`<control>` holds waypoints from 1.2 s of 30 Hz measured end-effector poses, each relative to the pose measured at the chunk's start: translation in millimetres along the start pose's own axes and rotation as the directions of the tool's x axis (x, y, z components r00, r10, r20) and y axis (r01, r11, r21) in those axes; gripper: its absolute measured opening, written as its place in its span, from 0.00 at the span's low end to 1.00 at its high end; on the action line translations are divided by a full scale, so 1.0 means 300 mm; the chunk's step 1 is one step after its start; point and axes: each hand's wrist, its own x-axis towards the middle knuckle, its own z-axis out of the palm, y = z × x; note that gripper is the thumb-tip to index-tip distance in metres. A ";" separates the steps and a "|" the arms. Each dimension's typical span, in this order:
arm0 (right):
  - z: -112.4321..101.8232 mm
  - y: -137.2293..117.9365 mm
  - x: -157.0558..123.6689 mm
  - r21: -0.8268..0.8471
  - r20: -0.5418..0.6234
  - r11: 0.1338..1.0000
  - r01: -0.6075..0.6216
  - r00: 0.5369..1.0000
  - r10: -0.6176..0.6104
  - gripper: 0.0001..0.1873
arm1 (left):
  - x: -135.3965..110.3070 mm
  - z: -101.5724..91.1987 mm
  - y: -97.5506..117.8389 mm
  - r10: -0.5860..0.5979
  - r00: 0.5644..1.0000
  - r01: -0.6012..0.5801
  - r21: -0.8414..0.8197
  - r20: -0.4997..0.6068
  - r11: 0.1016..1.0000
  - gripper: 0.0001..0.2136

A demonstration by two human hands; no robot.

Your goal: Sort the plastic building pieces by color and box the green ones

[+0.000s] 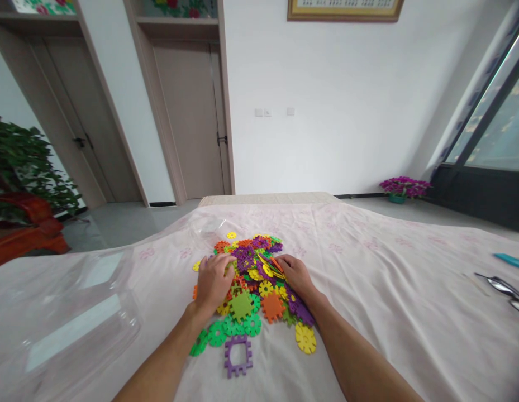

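- Palms down, both hands rest on a pile of toy pieces (251, 268). The left hand (213, 279) has its fingers curled over the pile's left side. The right hand (296, 275) lies flatter on the right side, with its fingertips pushed in among the pieces. I cannot tell whether either hand pinches a piece.
- Nearest the camera, a purple square frame (238, 355) lies flat on the cloth by itself, just below the pile's front edge.
- A yellow gear (305, 338) sits to the right of it, close by the right forearm.
- Green gears (225, 330) fan out along the front of the pile below the left wrist, and an orange piece (272, 307) lies between the two wrists.
- The pile is a loose heap of flat, notched plastic shapes in purple, yellow, orange and green, lying at the middle of a pale pink cloth (368, 290) that covers the table.
- A clear plastic container (62, 318) lies on the cloth at the left, well apart from the pile.
- At the far right edge lie a shiny metal object (504, 287) and, beyond it, a blue item (510, 258), both too small to identify.
- Past the table, a leafy plant (20, 167) stands at the left above red wooden furniture (24, 229).
- A pot of purple flowers (404, 187) sits on the floor by the window (494, 123).
- Two doors (187, 111) stand shut in the far white wall.
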 end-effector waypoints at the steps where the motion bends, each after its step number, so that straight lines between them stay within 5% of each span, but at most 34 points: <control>1: 0.001 0.002 0.002 0.003 0.001 1.000 -0.006 1.000 0.006 0.20 | -0.001 0.006 -0.022 -0.027 1.000 0.027 0.005 -0.004 1.000 0.13; 8: -0.012 0.018 0.008 0.072 0.060 0.997 -0.023 0.998 0.019 0.18 | -0.014 0.060 -0.161 -0.210 0.975 0.218 -0.135 0.070 0.967 0.16; 16: -0.035 0.044 0.006 -0.162 -0.103 0.987 0.013 0.994 -0.030 0.18 | -0.034 0.051 -0.157 -0.156 0.983 0.170 -0.144 0.101 0.975 0.17; 24: -0.123 0.080 -0.010 -0.686 -0.169 0.696 -0.211 0.977 0.130 0.23 | -0.035 0.070 -0.180 -0.132 0.986 0.146 -0.141 0.099 0.979 0.17; 36: -0.075 0.106 -0.013 -0.843 -0.105 0.518 -0.144 0.989 0.103 0.28 | -0.035 0.059 -0.168 -0.133 0.987 0.144 -0.134 0.089 0.981 0.17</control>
